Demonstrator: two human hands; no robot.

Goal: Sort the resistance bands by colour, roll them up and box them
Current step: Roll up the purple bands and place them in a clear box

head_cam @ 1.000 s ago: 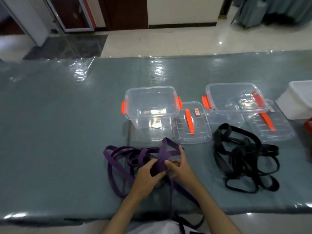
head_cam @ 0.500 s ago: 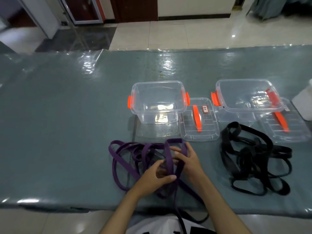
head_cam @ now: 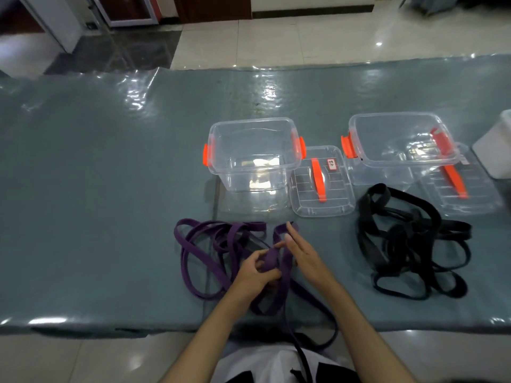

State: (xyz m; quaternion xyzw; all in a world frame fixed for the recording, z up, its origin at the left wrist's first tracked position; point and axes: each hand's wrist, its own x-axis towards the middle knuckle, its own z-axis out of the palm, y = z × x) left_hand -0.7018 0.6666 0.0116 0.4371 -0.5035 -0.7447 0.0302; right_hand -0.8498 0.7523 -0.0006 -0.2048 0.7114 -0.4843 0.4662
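A tangle of purple resistance bands (head_cam: 193, 255) lies on the table in front of me, with one loop hanging over the near edge. My left hand (head_cam: 254, 275) grips a small rolled purple bundle (head_cam: 269, 261). My right hand (head_cam: 300, 251) rests beside it with straight fingers against a purple strap. A pile of black bands (head_cam: 401, 244) lies to the right. Two clear boxes with orange latches stand behind: one (head_cam: 221, 131) above the purple bands, one (head_cam: 356, 128) above the black ones.
Two clear lids with orange handles lie flat, one (head_cam: 340, 200) between the boxes and one (head_cam: 481, 200) under the right box's edge. A white container (head_cam: 495, 150) sits at the far right. The table (head_cam: 96, 189) has a grey-green glossy cover; tiled floor lies beyond.
My left hand has wound the purple strap into a tighter roll, and my right hand's fingers have straightened along the strap. The camera view has shifted a little.
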